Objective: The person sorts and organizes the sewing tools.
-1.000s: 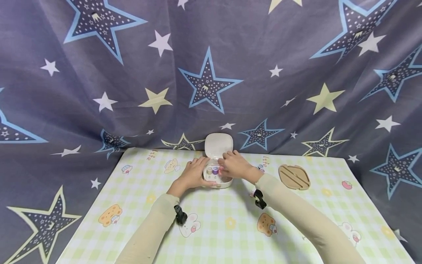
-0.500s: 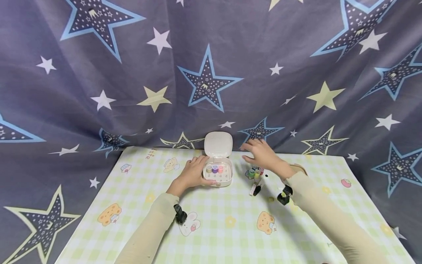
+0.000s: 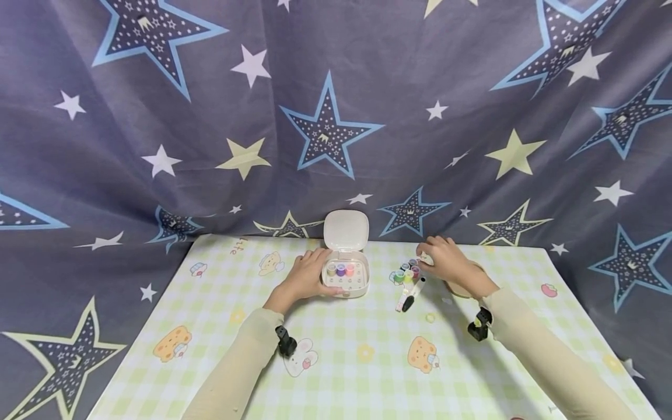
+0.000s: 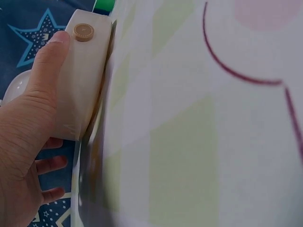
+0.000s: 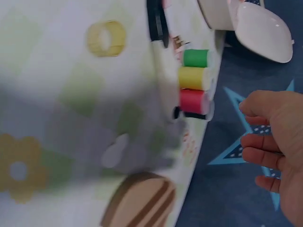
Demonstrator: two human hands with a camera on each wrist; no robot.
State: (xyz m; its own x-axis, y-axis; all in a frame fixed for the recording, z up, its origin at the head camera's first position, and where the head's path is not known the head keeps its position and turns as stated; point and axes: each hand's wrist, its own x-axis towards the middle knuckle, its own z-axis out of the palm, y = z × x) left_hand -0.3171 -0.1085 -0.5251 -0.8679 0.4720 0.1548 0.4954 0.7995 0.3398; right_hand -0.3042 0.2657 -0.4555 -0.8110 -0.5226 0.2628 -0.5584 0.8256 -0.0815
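"Clutter on the table point(image 3: 362, 385), seen from the head: what do you make of it?"

"A starry curtain point(image 3: 341, 35) hangs behind the back edge. Near that edge stands the white box point(image 3: 358, 292), its lid point(image 3: 346, 230) raised, three small spools point(image 3: 341, 270) in a row inside. To its right the loose spools point(image 3: 409, 276) make a tight cluster, with a black-and-white tool point(image 3: 409, 303) on their near side."

"What blocks what?"

"The right hand point(image 3: 445, 262) and its wrist cover part of a brown grooved piece point(image 3: 458, 290). The left hand point(image 3: 305, 275) hides the box's left side."

"And from the left wrist?"

"There the thumb lies along a box wall that bears a tan button point(image 4: 84, 32), with other fingers behind, so that hand grasps the box. Something green point(image 4: 105, 4) shows past the box's end, mostly cut off; I can't tell what."

"Right wrist, then?"

"That hand is released, its fingers loosely bent, a gap between it and the cluster. Green, yellow and red spools sit side by side, a dark one partly hidden by the red. A yellow ring point(image 5: 118, 40) is on the other side of the tool, well apart from the hand. Near the brown piece is a pale scrap point(image 5: 115, 151), too blurred to name."
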